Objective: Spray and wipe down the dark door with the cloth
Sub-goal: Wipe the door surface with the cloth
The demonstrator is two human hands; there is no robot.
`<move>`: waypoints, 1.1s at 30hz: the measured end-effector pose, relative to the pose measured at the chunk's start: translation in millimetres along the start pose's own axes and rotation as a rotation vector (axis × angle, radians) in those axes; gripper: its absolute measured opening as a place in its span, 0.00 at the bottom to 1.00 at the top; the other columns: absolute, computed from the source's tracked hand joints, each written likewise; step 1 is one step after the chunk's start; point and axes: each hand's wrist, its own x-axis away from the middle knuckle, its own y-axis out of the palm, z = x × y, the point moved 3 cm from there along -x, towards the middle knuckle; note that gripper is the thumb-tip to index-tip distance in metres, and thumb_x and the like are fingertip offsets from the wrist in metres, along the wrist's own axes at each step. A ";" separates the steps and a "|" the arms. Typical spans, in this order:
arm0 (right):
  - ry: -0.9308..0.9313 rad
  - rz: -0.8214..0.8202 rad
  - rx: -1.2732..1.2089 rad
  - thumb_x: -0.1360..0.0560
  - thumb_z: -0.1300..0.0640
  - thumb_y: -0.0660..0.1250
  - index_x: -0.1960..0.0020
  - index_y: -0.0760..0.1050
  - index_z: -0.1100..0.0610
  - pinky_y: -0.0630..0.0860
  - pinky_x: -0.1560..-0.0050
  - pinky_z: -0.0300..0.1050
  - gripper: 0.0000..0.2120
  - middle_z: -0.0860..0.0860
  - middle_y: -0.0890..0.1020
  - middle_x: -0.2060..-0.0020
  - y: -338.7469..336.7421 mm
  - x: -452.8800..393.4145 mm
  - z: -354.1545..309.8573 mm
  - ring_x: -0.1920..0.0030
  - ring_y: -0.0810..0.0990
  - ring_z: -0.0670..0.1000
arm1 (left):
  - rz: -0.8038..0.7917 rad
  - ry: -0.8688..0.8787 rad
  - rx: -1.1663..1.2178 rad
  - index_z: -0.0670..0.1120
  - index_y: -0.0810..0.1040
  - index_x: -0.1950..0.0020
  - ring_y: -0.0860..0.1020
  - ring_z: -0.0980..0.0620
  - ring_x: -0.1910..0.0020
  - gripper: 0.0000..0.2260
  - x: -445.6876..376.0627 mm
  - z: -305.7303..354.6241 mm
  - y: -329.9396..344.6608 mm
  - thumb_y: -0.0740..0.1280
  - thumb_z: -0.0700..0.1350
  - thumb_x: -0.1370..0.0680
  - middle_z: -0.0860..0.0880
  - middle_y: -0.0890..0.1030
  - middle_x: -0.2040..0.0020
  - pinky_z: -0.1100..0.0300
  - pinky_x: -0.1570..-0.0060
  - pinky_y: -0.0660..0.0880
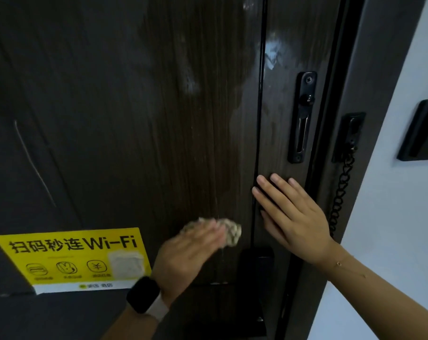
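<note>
1. Wiping looked to be the step in hand: the cloth [226, 233] lay bunched against the dark door [139, 123], low beside its groove, under the blurred left hand [190, 253], whose grip I could not tell.
2. The right hand [296, 214] pressed flat, fingers straight, holding nothing.
3. Next, judging by wet streaks above, the cloth should travel upward.
4. No containers showed; no spray bottle was visible.

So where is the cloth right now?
In the head view, the cloth is low centre on the door, under the left hand, right of the yellow Wi-Fi sticker.
</note>
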 end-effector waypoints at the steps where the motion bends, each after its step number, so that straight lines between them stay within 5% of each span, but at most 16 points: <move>1: 0.003 0.002 -0.001 0.21 0.57 0.65 0.26 0.65 0.59 0.62 0.26 0.54 0.25 0.55 0.65 0.26 -0.6 -0.1 0.1 0.25 0.63 0.56 | 0.078 -0.025 -0.031 0.40 0.79 0.36 0.76 0.50 0.33 0.12 -18.5 -3.4 -10.1 0.60 0.39 0.17 0.45 0.78 0.34 0.54 0.34 0.73; 5: 0.009 0.010 -0.007 0.21 0.58 0.65 0.26 0.65 0.59 0.63 0.26 0.55 0.25 0.56 0.66 0.26 -0.9 -0.5 -0.1 0.25 0.64 0.57 | 0.242 -0.104 -0.077 0.38 0.80 0.39 0.77 0.48 0.35 0.11 -53.6 -14.4 -22.0 0.69 0.34 0.21 0.43 0.79 0.36 0.52 0.35 0.74; 14: 0.023 0.003 -0.035 0.22 0.58 0.65 0.26 0.66 0.59 0.64 0.27 0.56 0.25 0.56 0.66 0.26 -1.5 -0.4 -0.6 0.25 0.64 0.57 | -0.073 -0.018 -0.050 0.46 0.76 0.31 0.71 0.51 0.29 0.16 54.8 16.3 27.4 0.56 0.40 0.16 0.49 0.74 0.30 0.53 0.30 0.69; 17: 0.030 0.015 -0.047 0.21 0.58 0.64 0.27 0.66 0.58 0.64 0.27 0.55 0.24 0.55 0.67 0.27 -1.6 -0.8 0.0 0.25 0.64 0.56 | -0.159 -0.209 0.000 0.68 0.69 0.29 0.67 0.56 0.27 0.16 74.4 20.2 45.4 0.58 0.54 0.16 0.57 0.69 0.26 0.55 0.26 0.63; 19: 0.035 0.023 -0.043 0.21 0.58 0.64 0.26 0.66 0.58 0.63 0.27 0.55 0.24 0.55 0.67 0.27 -1.0 -0.3 -0.5 0.25 0.64 0.56 | -0.181 -0.264 -0.030 0.66 0.65 0.26 0.71 0.53 0.29 0.17 84.9 27.0 56.3 0.57 0.54 0.15 0.59 0.69 0.26 0.50 0.32 0.69; 21: 0.059 0.029 -0.045 0.21 0.59 0.64 0.26 0.66 0.58 0.63 0.26 0.55 0.24 0.55 0.67 0.27 -0.4 0.7 -2.5 0.25 0.64 0.56 | -0.047 -0.252 -0.190 0.57 0.67 0.25 0.76 0.50 0.39 0.19 75.7 31.1 58.6 0.60 0.48 0.16 0.57 0.72 0.28 0.50 0.44 0.76; 23: 0.069 0.035 -0.053 0.22 0.59 0.65 0.27 0.67 0.58 0.63 0.26 0.55 0.24 0.55 0.68 0.27 -0.7 1.3 -3.6 0.26 0.64 0.56 | 0.130 -0.363 -0.040 0.51 0.74 0.32 0.74 0.51 0.45 0.15 46.4 31.0 49.3 0.65 0.45 0.19 0.54 0.76 0.36 0.53 0.51 0.78; 29: 0.066 0.018 -0.054 0.22 0.59 0.65 0.28 0.69 0.59 0.63 0.26 0.55 0.22 0.56 0.68 0.28 -0.8 1.0 -3.0 0.26 0.65 0.56 | 0.535 -0.683 0.145 0.41 0.84 0.51 0.77 0.55 0.51 0.06 -38.2 17.3 13.3 0.73 0.41 0.26 0.50 0.75 0.51 0.68 0.45 0.73; 33: 0.062 0.030 -0.056 0.22 0.59 0.64 0.28 0.69 0.59 0.63 0.27 0.56 0.22 0.56 0.69 0.28 -0.3 1.6 -2.3 0.26 0.65 0.57 | 0.554 -0.760 0.154 0.38 0.83 0.56 0.77 0.56 0.55 0.04 -33.2 26.2 17.5 0.74 0.39 0.28 0.47 0.75 0.55 0.71 0.49 0.72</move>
